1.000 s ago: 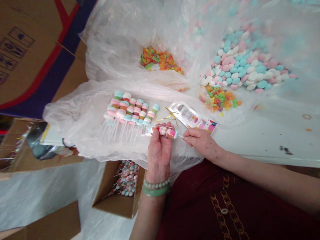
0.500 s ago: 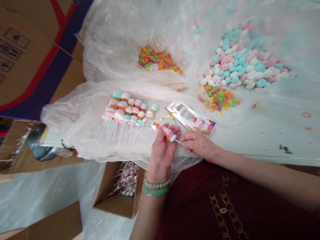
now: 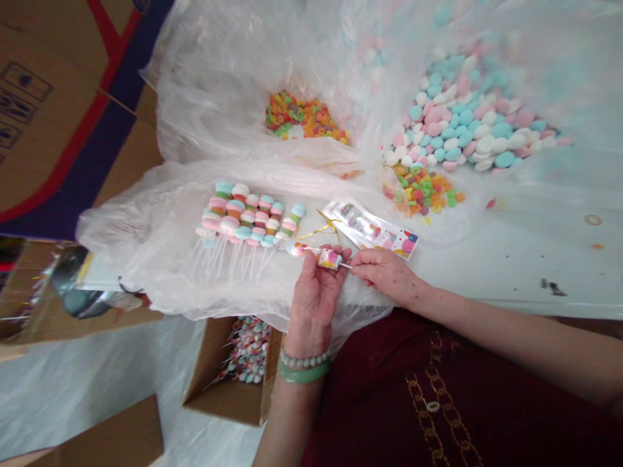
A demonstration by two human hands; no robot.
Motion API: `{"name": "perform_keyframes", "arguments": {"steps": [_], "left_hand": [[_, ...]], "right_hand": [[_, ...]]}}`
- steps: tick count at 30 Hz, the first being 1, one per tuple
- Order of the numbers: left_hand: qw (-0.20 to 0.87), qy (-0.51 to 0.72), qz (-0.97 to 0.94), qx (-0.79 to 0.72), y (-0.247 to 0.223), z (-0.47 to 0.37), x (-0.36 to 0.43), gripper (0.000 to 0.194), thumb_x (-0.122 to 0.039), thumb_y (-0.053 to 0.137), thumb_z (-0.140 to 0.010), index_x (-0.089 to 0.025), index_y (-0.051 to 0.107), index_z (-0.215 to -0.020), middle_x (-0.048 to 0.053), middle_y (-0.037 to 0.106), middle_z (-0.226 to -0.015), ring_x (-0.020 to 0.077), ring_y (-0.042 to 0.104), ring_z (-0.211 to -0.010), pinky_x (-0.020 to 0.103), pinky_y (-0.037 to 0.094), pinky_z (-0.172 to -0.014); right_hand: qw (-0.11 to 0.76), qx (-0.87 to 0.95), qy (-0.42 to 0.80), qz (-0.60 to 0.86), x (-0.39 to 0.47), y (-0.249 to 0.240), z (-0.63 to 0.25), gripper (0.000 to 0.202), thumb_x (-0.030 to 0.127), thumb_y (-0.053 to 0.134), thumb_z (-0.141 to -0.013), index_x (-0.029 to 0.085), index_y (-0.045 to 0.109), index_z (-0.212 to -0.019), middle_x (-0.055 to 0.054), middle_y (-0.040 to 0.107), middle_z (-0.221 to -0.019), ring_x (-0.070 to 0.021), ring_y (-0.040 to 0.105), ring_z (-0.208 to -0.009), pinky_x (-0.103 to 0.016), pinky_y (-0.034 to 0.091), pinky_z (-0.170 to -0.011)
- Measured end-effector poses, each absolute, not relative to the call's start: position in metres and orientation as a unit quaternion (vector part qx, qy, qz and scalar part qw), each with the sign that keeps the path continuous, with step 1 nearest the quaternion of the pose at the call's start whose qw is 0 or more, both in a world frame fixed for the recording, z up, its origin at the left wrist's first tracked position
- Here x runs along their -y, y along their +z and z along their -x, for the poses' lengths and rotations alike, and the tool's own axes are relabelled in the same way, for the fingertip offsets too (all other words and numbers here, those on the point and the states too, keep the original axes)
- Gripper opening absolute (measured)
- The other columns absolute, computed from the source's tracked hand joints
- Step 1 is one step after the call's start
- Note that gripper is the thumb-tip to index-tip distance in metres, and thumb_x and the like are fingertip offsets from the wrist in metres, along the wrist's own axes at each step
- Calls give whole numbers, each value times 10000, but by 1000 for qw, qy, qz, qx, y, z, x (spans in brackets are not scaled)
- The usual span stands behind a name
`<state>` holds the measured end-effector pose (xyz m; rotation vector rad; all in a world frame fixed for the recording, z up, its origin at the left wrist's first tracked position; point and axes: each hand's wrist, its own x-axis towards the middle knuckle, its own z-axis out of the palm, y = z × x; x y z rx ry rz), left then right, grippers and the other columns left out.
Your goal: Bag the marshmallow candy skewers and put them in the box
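Note:
A candy skewer (image 3: 329, 259) in a printed clear bag lies across the fingers of my left hand (image 3: 317, 295), held under the thumb. My right hand (image 3: 387, 272) pinches its white stick (image 3: 345, 265), which sticks out at the bag's right end. Just beyond the hands are gold twist ties (image 3: 327, 228) and a small stack of flat printed bags (image 3: 382, 232). On the plastic sheet to the left, several unwrapped candy skewers (image 3: 243, 217) lie side by side with their sticks toward me. One more skewer (image 3: 293, 220) lies a little apart from them.
Loose pink, white and blue candies (image 3: 467, 130) are heaped at the back right. Ring-shaped gummies lie in two piles, one at the back (image 3: 304, 117) and one nearer (image 3: 423, 189). Below the table edge stands a cardboard box (image 3: 219, 402) containing candy skewers. A large carton (image 3: 58, 104) stands left.
The bagged skewer has turned to lie more level in my left hand, and the printed part of the bag now covers its stick end. My right hand has risen slightly, still pinching the stick.

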<state>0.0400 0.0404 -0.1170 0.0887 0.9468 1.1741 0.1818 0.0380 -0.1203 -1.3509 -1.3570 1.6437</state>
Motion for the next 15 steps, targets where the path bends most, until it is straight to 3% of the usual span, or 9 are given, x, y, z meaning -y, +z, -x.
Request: {"name": "perform_keyframes", "arguments": {"steps": [5,10,15], "left_hand": [[718,539,-52,-438,-116,-45,-39,285,-261,415,-975,-115,644,-889,79,673,-905,176,646,-881,298,523,-828],[704,575,-77,-410,-113,-63,-33,204,-238,481,-952,-129,653,-949,56,669,-958,107,619,-890,207,479,-871],[737,504,-99,-440,-117,-61,-28,190,-326,654,-841,-144,640,-893,29,665,-838,122,614,-745,242,516,-728]], "right_hand": [[306,521,599,525,-38,-114,-180,191,167,517,-774,172,532,-583,59,450,-506,-101,413,-506,-225,326,-549],[340,595,500,530,-35,-115,-175,250,151,537,-817,170,511,-569,19,583,-698,-128,521,-691,-234,366,-663],[295,684,373,552,-30,-119,-183,210,229,495,-913,172,604,-743,-13,603,-727,-157,545,-722,-255,350,-663]]}}
